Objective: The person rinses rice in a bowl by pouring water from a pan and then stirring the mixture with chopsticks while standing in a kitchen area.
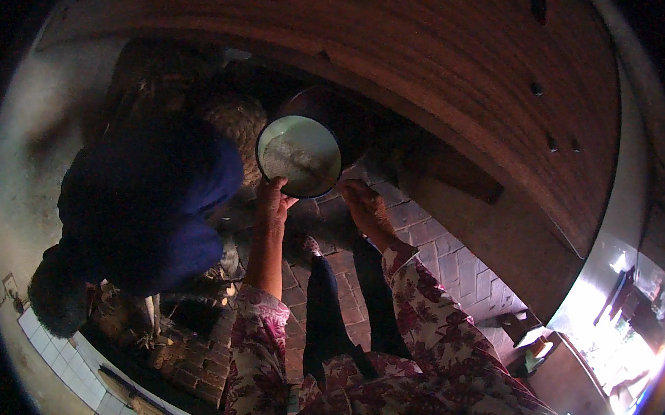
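Observation:
A round pale enamel-like bowl with a dark rim [336, 145] is held up before me, tilted so that its inside shows. Whitish, lumpy contents [293, 157] cover part of its bottom. My left hand [274, 196] grips the near left edge, thumb over the rim and fingers beneath. Close to the bowl's lower right edge, my right hand [366, 203] has its fingers curled; a thin dark handle seems to run from it into the bowl, though shadow hides the detail. Below both hands are my legs and the brick floor [351, 287].
A person in dark blue clothes [158, 198] crouches close on my left, beside firewood [226, 292] on the floor. A large wooden panel [430, 60] spans the top and right. Behind the bowl it is very dark. White tiles [59, 356] edge the lower left; bright light enters at right.

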Demonstrator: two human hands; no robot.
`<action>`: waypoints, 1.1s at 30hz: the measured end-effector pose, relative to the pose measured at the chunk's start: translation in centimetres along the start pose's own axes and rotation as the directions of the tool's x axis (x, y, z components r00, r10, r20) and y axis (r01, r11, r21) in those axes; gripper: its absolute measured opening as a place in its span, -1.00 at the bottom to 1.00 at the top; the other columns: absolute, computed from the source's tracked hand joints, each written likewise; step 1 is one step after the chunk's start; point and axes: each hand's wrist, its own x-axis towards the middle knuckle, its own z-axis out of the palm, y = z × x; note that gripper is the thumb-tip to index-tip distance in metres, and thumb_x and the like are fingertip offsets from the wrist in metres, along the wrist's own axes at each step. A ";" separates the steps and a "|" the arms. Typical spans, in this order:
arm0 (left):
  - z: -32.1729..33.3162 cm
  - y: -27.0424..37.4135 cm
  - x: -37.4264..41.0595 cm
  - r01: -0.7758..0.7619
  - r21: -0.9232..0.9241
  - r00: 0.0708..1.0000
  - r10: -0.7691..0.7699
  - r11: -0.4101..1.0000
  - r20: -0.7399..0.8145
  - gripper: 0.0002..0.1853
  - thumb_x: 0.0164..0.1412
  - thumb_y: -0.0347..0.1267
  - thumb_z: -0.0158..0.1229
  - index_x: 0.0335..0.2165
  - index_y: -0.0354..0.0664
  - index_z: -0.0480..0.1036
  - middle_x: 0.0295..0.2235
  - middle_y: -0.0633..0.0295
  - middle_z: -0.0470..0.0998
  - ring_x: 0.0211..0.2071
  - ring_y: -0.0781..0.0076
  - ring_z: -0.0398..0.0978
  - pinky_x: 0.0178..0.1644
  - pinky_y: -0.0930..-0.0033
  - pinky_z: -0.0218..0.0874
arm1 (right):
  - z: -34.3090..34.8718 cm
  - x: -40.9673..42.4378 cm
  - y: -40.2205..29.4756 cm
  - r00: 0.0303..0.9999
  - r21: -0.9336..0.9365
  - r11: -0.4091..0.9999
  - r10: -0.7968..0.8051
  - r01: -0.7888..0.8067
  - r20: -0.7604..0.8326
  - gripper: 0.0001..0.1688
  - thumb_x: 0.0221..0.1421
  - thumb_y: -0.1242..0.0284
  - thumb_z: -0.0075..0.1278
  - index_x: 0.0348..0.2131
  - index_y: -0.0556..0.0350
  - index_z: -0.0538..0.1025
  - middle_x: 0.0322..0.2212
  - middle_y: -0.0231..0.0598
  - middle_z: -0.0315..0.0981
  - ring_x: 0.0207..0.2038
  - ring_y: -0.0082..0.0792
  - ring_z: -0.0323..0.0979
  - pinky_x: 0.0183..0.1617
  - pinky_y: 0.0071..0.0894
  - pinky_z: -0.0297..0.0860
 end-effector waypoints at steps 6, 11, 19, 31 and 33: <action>0.0 -0.2 -0.2 -0.015 0.005 0.999 0.015 1.000 -0.031 -0.40 -0.19 -0.45 0.08 -0.08 -0.09 0.14 -0.12 0.11 0.25 -0.15 0.02 0.28 -0.10 -0.29 0.04 | -0.1 -0.2 0.5 0.999 -0.009 0.999 -0.050 0.050 0.014 -0.78 0.10 0.38 -0.18 -0.25 0.06 0.40 -0.40 -0.40 0.38 -0.33 -0.63 0.28 -0.29 -0.64 0.19; -0.6 0.0 0.0 0.020 0.019 1.000 -0.019 1.000 -0.010 -0.37 -0.18 -0.47 0.07 -0.05 -0.07 0.11 -0.10 0.13 0.22 -0.15 -0.01 0.28 -0.10 -0.29 0.04 | -0.1 -0.4 0.6 0.998 -0.064 0.998 -0.004 0.008 0.057 -0.76 0.11 0.34 -0.18 -0.25 0.06 0.40 -0.36 -0.41 0.38 -0.28 -0.63 0.29 -0.25 -0.62 0.20; 0.2 0.2 -1.1 0.000 0.046 1.000 0.001 0.999 -0.016 -0.39 -0.16 -0.50 0.02 -0.04 -0.02 0.10 -0.09 0.10 0.20 -0.12 -0.04 0.24 -0.13 -0.25 0.12 | 0.2 -0.7 0.8 1.000 0.051 0.999 0.012 -0.013 0.020 -0.77 0.10 0.36 -0.17 -0.27 0.08 0.39 -0.35 -0.39 0.38 -0.26 -0.55 0.31 -0.20 -0.55 0.22; 1.1 1.0 -2.0 -0.013 0.076 1.000 0.015 0.997 -0.014 -0.34 -0.16 -0.52 0.00 0.01 -0.03 0.08 -0.05 0.05 0.17 -0.10 -0.06 0.24 -0.14 -0.19 0.17 | 0.1 -0.8 1.9 1.000 0.015 1.000 -0.009 0.009 0.018 -0.81 0.10 0.43 -0.18 -0.28 0.08 0.40 -0.36 -0.40 0.39 -0.28 -0.60 0.29 -0.21 -0.60 0.22; 1.3 1.0 -2.4 -0.024 0.105 0.999 0.026 0.994 -0.021 -0.32 -0.17 -0.51 0.01 0.02 -0.01 0.07 -0.04 0.05 0.16 -0.09 -0.07 0.23 -0.14 -0.20 0.16 | 0.1 -0.8 2.2 0.999 -0.005 1.000 -0.018 0.019 0.026 -0.82 0.10 0.45 -0.18 -0.28 0.08 0.40 -0.36 -0.41 0.39 -0.27 -0.61 0.30 -0.21 -0.60 0.22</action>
